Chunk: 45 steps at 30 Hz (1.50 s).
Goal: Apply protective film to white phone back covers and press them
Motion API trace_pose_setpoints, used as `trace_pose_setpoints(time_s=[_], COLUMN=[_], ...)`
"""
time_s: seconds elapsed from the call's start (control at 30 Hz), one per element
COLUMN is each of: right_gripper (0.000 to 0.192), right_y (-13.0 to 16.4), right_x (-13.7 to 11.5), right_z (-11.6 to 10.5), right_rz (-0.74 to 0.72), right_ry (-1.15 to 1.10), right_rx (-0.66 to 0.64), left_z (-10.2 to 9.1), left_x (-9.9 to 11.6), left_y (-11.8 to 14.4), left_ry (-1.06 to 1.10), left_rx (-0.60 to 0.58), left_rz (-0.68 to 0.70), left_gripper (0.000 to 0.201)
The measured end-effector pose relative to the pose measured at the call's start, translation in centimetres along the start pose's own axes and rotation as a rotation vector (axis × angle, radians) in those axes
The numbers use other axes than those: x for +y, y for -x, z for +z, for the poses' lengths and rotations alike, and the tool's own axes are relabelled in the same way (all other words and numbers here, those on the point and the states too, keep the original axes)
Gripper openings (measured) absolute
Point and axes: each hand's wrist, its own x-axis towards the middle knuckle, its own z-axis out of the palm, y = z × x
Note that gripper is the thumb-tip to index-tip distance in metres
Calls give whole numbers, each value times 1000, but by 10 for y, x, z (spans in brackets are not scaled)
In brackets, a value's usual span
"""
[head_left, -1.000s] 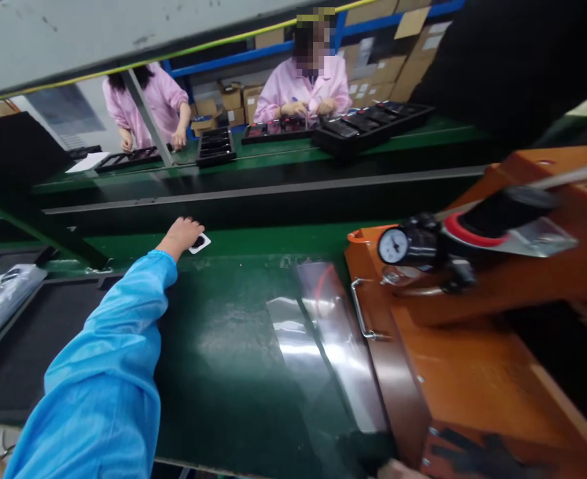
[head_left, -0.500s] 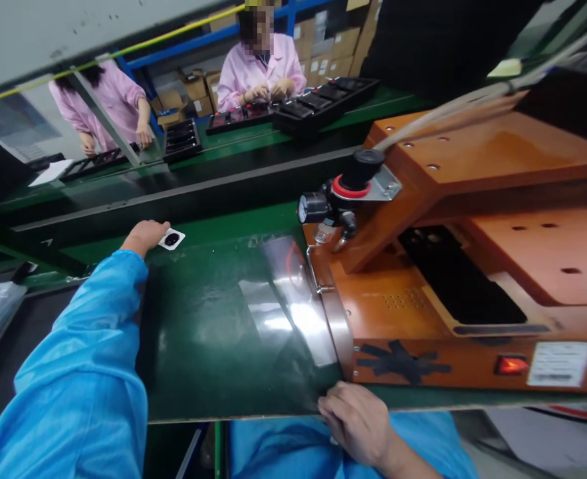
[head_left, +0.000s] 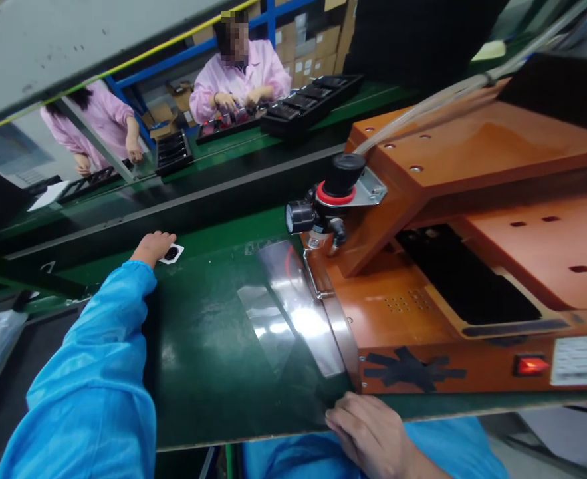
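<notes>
My left hand point(head_left: 154, 248), at the end of a stretched-out blue sleeve, is closed at the far side of the green tabletop. Its fingers cover part of a small white square piece with a black round disc point(head_left: 173, 253); the contact underneath is hidden. By the near table edge rests my right hand point(head_left: 367, 426), fingers curled together and nothing visible in them. Just beyond it, two clear plastic sheets point(head_left: 309, 319) lie on the green tabletop point(head_left: 198, 372), beside an orange machine point(head_left: 363, 293) with a dark recessed slot point(head_left: 472, 279).
A pressure regulator with a gauge point(head_left: 300, 217) sticks out from the machine's left side, and a metal handle point(head_left: 316, 276) stands below it. A dark mat point(head_left: 28, 372) lies at left under my sleeve. Two people in pink work across the bench near black trays point(head_left: 313, 103).
My left fingers have shifted over the white piece and cover more of it. My right hand stays at the table edge. The view has swung slightly.
</notes>
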Motion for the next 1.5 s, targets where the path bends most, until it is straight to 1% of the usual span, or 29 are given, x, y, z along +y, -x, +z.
trace_pose_setpoints(time_s=[0.1, 0.2, 0.33, 0.47, 0.53, 0.57, 0.63, 0.7, 0.73, 0.77, 0.8, 0.83, 0.87, 0.9, 0.97, 1.0, 1.03, 1.07, 1.1, 1.13, 1.2, 1.27, 1.3, 1.33, 1.37, 1.4, 1.43, 1.47, 1.5], right_gripper=[14, 14, 11, 9, 8, 8, 8, 7, 7, 7, 9, 10, 12, 13, 13, 13, 14, 15, 16, 18, 20, 20, 20, 20, 20, 21, 22, 23, 23], right_y=[2, 4, 6, 8, 8, 8, 9, 10, 10, 10, 8, 6, 1, -6, -24, -35, -46, -56, -65, -73, -84, -91, -93, -95, -96, -97, -98, -100, -101], right_x=[0, 0, 1, 2, 2, 2, 3, 4, 5, 4, 2, -1, -5, -11, -24, -30, -35, -37, -38, -37, -30, -22, -18, -15, -12, -10, -9, -8, -8], right_z=[2, 5, 7, 7, 6, 6, 6, 5, 4, 3, 0, -3, -7, -11, -19, -21, -21, -19, -14, -7, 10, 24, 30, 33, 35, 35, 35, 35, 35], right_rz=[4, 9, -5, 1, 11, 10, 12, 27, 38, 50, 60, 74, 100, 145, 291, 381, 466, 540, 600, 647, 731, 820, 857, 887, 905, 909, 905, 896, 885], right_ry=[-13, -27, -18, 0, 8, 6, -10, -21, -30, -45, -71, -110, -160, -216, -339, -401, -458, -503, -536, -557, -579, -578, -568, -550, -528, -510, -500, -501, -510], right_rx=[10, 31, 38, 46, 46, 50, 65, 83, 91, 95, 95, 92, 86, 76, 29, -18, -84, -156, -228, -298, -410, -484, -511, -527, -539, -553, -568, -580, -591], left_z=[-3, -8, -20, -34, -44, -50, -60, -64, -62, -57, -49, -37, -22, -7, 23, 34, 43, 48, 50, 51, 51, 52, 55, 58, 62, 67, 73, 78, 84], left_x=[-5, -6, -12, -27, -33, -34, -25, 0, 20, 45, 74, 105, 139, 173, 236, 264, 287, 306, 320, 329, 335, 330, 325, 321, 316, 312, 310, 309, 310], left_y=[4, 7, 10, 11, 20, 28, 57, 100, 126, 154, 184, 214, 243, 271, 317, 334, 346, 353, 357, 357, 355, 357, 360, 366, 372, 379, 385, 390, 393], left_ry=[26, 82, 189, 319, 378, 410, 483, 571, 632, 707, 798, 920, 1094, 1265, 1528, 1605, 1620, 1588, 1518, 1420, 1194, 996, 920, 867, 839, 829, 820, 802, 775], left_rx=[5, 39, 114, 226, 304, 354, 473, 605, 673, 718, 775, 824, 802, 758, 616, 534, 507, 494, 496, 505, 494, 476, 501, 559, 644, 733, 796, 820, 806], left_rz=[2, 14, 11, -18, -26, -39, -98, -174, -182, -147, -95, -74, -66, -81, -145, -188, -244, -303, -363, -412, -466, -458, -443, -409, -345, -245, -122, 3, 105], left_gripper=[33, 41, 55, 72, 77, 79, 81, 93, 97, 97, 103, 112, 112, 107, 102, 98, 96, 97, 97, 98, 96, 90, 81, 69, 56, 47, 44, 47, 55])
